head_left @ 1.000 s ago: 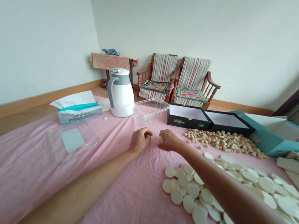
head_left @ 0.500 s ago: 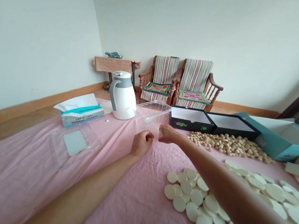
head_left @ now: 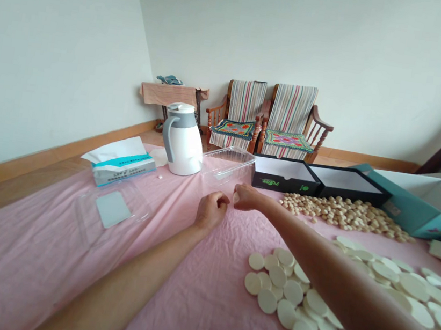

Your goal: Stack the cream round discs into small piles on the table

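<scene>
My right hand (head_left: pixel 246 196) is closed in a pinch on a small pale round piece (head_left: pixel 236 197) above the pink tablecloth (head_left: pixel 29 259). My left hand (head_left: pixel 211 211) is curled shut just to its left, fingertips almost touching the piece; what it holds, if anything, is hidden. A clear plastic box (head_left: pixel 227 161) stands just beyond both hands. Flat cream discs (head_left: pixel 288 295) lie spread to the right, and a heap of small round beige pieces (head_left: pixel 344 212) lies behind them.
A white jug (head_left: pixel 183 139) and a tissue box (head_left: pixel 121 161) stand at the back left, with a clear lid (head_left: pixel 111 208) nearer. Two black boxes (head_left: pixel 316 180) and a teal box (head_left: pixel 414 204) line the back right. Two striped chairs (head_left: pixel 269 120) stand by the wall.
Both hands have stayed close together and shifted slightly away from me toward the clear box. The camera has drifted a little, so the discs sit lower right.
</scene>
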A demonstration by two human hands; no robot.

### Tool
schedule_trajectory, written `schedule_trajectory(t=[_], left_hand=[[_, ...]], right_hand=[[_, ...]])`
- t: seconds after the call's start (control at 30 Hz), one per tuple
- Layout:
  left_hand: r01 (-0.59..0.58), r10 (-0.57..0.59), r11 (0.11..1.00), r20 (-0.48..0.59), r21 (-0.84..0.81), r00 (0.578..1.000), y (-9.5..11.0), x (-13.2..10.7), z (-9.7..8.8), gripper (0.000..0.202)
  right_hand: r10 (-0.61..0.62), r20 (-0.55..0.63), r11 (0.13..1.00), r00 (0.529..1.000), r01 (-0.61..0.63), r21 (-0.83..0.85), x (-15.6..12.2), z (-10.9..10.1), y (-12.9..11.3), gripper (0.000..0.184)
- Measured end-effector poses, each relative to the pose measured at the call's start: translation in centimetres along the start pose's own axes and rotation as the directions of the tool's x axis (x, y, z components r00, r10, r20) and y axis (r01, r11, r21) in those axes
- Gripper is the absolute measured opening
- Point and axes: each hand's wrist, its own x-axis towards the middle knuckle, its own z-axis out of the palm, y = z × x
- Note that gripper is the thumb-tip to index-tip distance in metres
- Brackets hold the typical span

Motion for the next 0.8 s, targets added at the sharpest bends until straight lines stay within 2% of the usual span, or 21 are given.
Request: schedule_trajectory(t=[0.13,0.27,0.37,0.47,0.53,0.6,0.7,0.8], left_hand=[[-0.005,0.005,1.000,-0.005,0.010,1.000,-0.1,0.0,0.1,0.018],[-0.017,0.017,1.000,-0.017,0.015,1.000,-0.1,0.1,0.2,0.015],[-0.046,0.047,0.999,-0.021,0.010,0.999,0.1,0.0,0.2,0.016],[-0.090,0.090,0.996,-0.017,0.002,0.996,0.4,0.0,0.3,0.018],[-0.127,0.127,0.992,-0.004,-0.003,0.992,0.6,-0.1,0.3,0.018],[-0.163,0.163,0.987,0.015,-0.001,0.987,0.9,-0.2,0.3,0.019],[-0.208,0.207,0.978,0.068,0.013,0.976,1.6,-0.6,0.3,0.021],[-0.244,0.237,0.970,0.189,0.014,0.953,2.6,-1.5,0.1,0.022]], right_hand=[[-0.003,-0.076,0.999,0.997,0.006,0.045,-2.1,-1.6,1.2,0.045],[0.038,-0.157,0.995,0.987,-0.023,0.093,-6.3,-3.3,3.0,0.032],[0.078,-0.189,0.985,0.979,-0.046,0.168,-10.2,-3.5,4.2,0.025],[0.026,-0.096,0.968,0.995,-0.002,0.250,-14.0,-3.3,4.7,0.024],[-0.051,-0.021,0.953,0.998,0.055,0.298,-16.0,-3.3,4.7,0.028],[-0.098,0.005,0.944,0.995,0.092,0.318,-17.5,-3.3,4.4,0.034],[-0.133,0.024,0.946,0.991,0.119,0.302,-18.5,-3.0,4.1,0.042],[-0.162,0.041,0.945,0.986,0.143,0.293,-18.5,-2.1,4.3,0.046]])
